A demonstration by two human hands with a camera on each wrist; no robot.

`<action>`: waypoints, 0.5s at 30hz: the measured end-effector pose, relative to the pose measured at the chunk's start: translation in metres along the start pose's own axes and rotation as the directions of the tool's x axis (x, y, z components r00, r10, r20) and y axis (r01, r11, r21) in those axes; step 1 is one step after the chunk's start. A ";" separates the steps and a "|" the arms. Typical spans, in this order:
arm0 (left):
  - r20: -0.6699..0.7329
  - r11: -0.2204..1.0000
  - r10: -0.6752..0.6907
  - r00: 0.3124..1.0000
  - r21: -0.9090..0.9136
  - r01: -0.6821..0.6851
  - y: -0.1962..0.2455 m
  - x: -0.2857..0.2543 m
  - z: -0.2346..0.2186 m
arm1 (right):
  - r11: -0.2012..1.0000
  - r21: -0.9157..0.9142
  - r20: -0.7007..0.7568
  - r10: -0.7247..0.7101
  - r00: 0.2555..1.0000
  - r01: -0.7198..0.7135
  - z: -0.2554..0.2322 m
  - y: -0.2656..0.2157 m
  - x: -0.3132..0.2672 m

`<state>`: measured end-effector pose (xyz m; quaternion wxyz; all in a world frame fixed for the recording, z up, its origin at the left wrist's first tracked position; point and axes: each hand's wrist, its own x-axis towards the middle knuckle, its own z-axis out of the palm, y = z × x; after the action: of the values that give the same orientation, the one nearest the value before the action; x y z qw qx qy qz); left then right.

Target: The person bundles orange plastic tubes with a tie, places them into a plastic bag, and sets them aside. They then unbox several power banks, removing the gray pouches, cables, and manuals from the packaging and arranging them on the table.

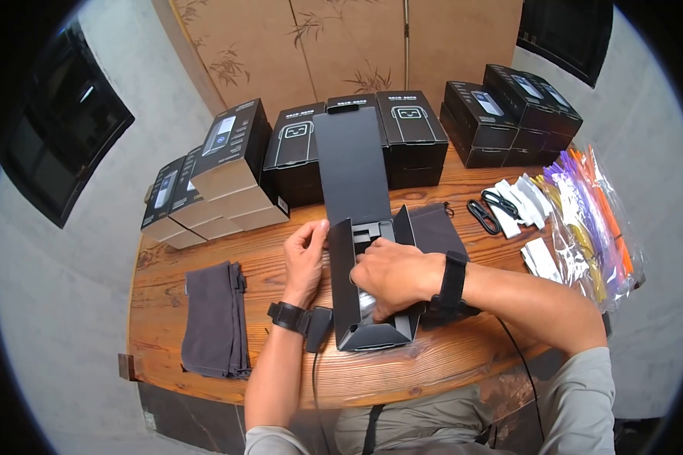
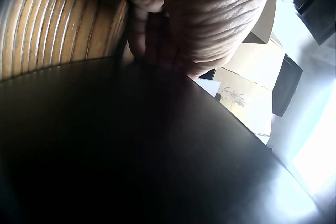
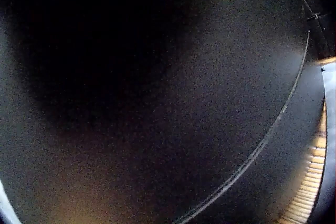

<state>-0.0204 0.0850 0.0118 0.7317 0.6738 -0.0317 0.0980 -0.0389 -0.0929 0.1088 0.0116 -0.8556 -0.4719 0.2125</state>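
Note:
A long black box (image 1: 343,303) stands open on the table in front of me, its tall lid (image 1: 353,163) raised at the far end and its side flaps up. My right hand (image 1: 395,274) reaches down into it, fingers bent over the contents and partly hidden. Beneath that hand shows a bit of shiny, pale wrapping (image 1: 366,305); whether the fingers grip it I cannot tell. My left hand (image 1: 305,256) stands along the box's left flap, fingertips right at its far corner. Dark box panel fills most of both wrist views.
Stacked black and tan boxes (image 1: 228,163) line the back, with more boxes (image 1: 508,114) at right. A folded grey cloth pouch (image 1: 216,318) lies left, another pouch (image 1: 436,227) beside the box. Black cables (image 1: 484,216), white packets (image 1: 540,259) and bagged colourful strips (image 1: 584,220) lie right.

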 end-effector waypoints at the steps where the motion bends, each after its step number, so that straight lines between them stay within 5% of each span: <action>1: -0.002 1.000 0.004 1.000 0.003 -0.004 0.001 -0.001 0.000 | 0.999 0.029 -0.009 0.015 1.000 -0.014 -0.002 -0.001 -0.002; 6: 0.000 1.000 -0.003 1.000 0.014 0.003 -0.003 0.001 -0.002 | 0.976 0.177 -0.048 0.134 0.990 -0.123 -0.008 -0.001 -0.007; 9: 0.014 1.000 -0.003 1.000 0.003 0.003 -0.003 0.001 -0.003 | 0.954 0.299 -0.190 0.031 0.981 0.027 -0.009 0.008 -0.013; 15: 0.019 0.999 -0.023 1.000 -0.036 0.024 -0.007 0.002 -0.003 | 0.872 0.477 -0.330 0.064 0.942 0.107 -0.026 0.013 -0.024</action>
<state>-0.0179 0.0880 0.0048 0.7446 0.6616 -0.0323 0.0828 -0.0304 -0.1150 0.1378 0.3098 -0.8428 -0.4034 0.1759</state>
